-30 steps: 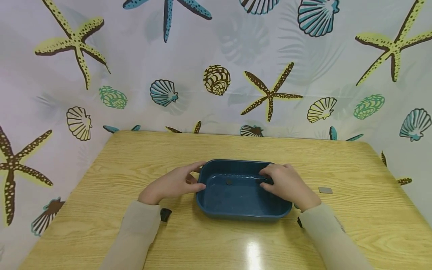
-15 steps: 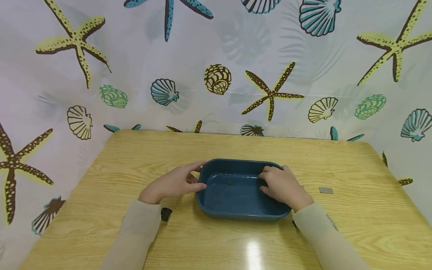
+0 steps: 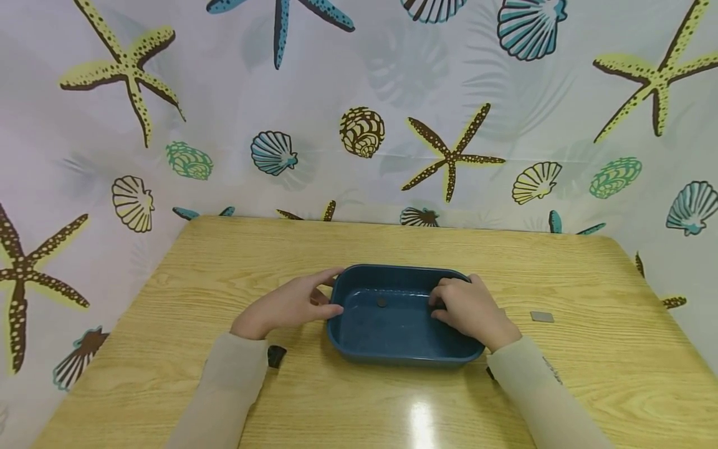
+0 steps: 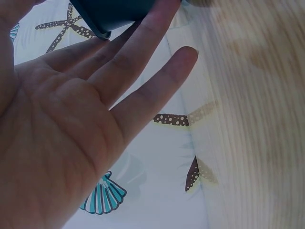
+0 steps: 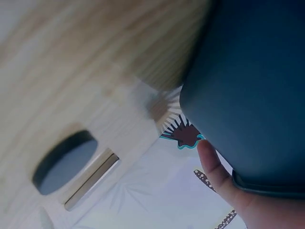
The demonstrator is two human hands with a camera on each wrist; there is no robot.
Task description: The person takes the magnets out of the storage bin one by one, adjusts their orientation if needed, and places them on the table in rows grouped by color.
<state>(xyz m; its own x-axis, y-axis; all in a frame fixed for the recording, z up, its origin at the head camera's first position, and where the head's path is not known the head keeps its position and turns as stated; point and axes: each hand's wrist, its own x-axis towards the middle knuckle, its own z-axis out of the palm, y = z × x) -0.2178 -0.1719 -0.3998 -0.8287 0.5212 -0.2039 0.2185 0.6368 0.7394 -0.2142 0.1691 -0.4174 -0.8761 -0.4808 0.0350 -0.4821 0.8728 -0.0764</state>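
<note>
A dark blue plastic basin (image 3: 406, 360) stands on the wooden table. My left hand (image 3: 291, 304) is at its left end, thumb tip over the rim and the other fingers loosely spread along the outside. In the left wrist view, its fingers (image 4: 157, 88) are straight beside the basin's corner (image 4: 107, 16). My right hand (image 3: 468, 308) reaches over the right end, its fingers bent down inside. One finger (image 5: 214, 164) stays outside the wall in the right wrist view. I cannot tell whether the fingers inside hold anything. A small dark disc (image 3: 381, 302) lies on the basin floor.
A flat grey rectangle (image 3: 541, 317) lies on the table to the right. The right wrist view shows a dark oval piece (image 5: 64, 162) beside a thin metal-edged bar (image 5: 91, 181). Behind the table (image 3: 269, 249) hangs a white curtain (image 3: 314, 93) printed with starfish and shells.
My right hand has shifted slightly left, its fingers bending further into the basin. A dark spot by its fingertips is now hidden. The left hand has stayed put.
</note>
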